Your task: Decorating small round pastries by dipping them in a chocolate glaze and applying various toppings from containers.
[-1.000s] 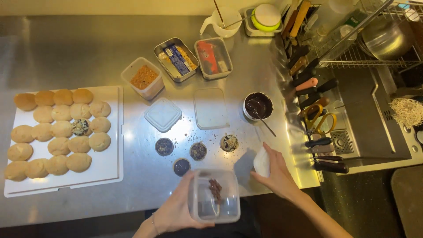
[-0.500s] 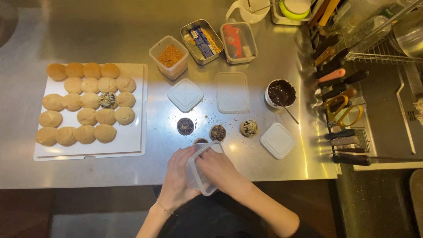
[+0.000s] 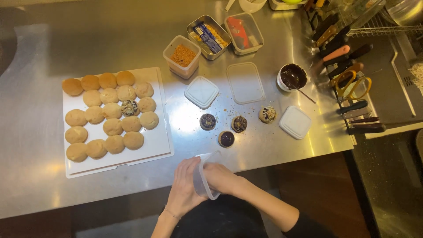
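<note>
My left hand [image 3: 184, 185] and my right hand [image 3: 220, 177] both grip a small clear plastic container [image 3: 203, 176], tipped on its side at the near edge of the steel counter [image 3: 110, 39]. What is inside it is hidden by my fingers. Just beyond it lie chocolate-coated puffs: one plain dark [image 3: 226, 138], two with sprinkled topping [image 3: 207, 121] [image 3: 239, 124], and a lighter one [image 3: 267, 114]. A white tray [image 3: 158, 141] on the left holds several plain beige puffs and one decorated puff [image 3: 129, 107].
A white lid [image 3: 295, 122] lies right of the puffs, another lid [image 3: 202, 92] and a clear lid [image 3: 245, 82] further back. A bowl of melted chocolate [image 3: 292, 76] holds a spoon. Tubs of toppings [image 3: 182, 56] [image 3: 209, 31] [image 3: 243, 27] stand behind. Knives and scissors [image 3: 352, 83] lie at right.
I set the white lid down on the counter at right. My right hand joined the left on the clear container, which went from upright to tipped sideways. The view shifted right.
</note>
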